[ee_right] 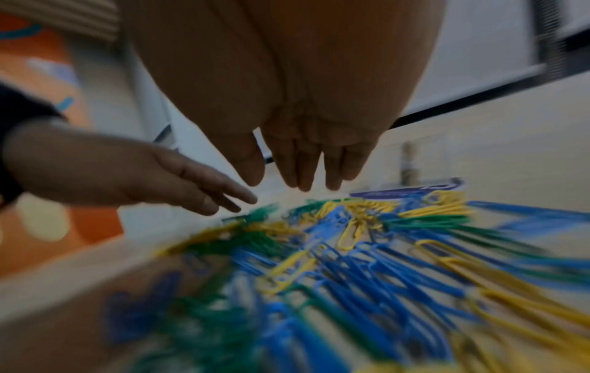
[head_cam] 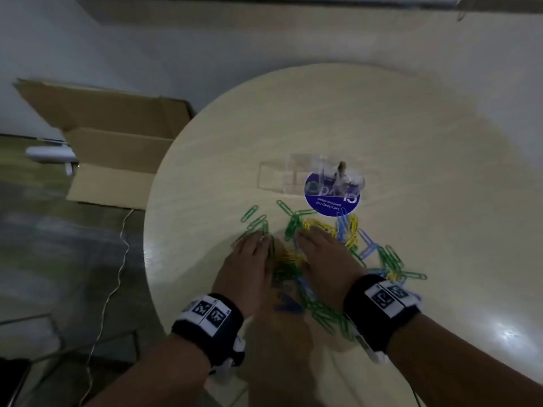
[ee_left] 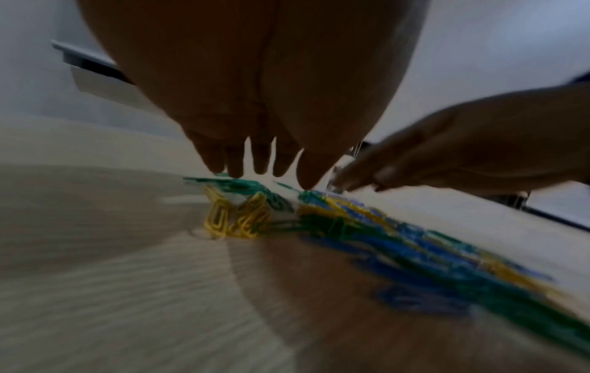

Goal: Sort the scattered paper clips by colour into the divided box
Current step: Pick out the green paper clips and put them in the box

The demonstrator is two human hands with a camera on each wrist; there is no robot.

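Round table: my left hand and right hand, fingers straight, flattened the lower-centre paper clips for sorting.

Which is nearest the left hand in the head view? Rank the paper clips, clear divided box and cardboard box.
From the left hand:
1. Paper clips, at its fingertips.
2. Clear divided box, beyond, mid-table.
3. Cardboard box, off the table, far left.

Left hand and right hand lie flat, fingers extended, on mixed green, yellow and blue paper clips on the round tabletop, near the clear divided box.
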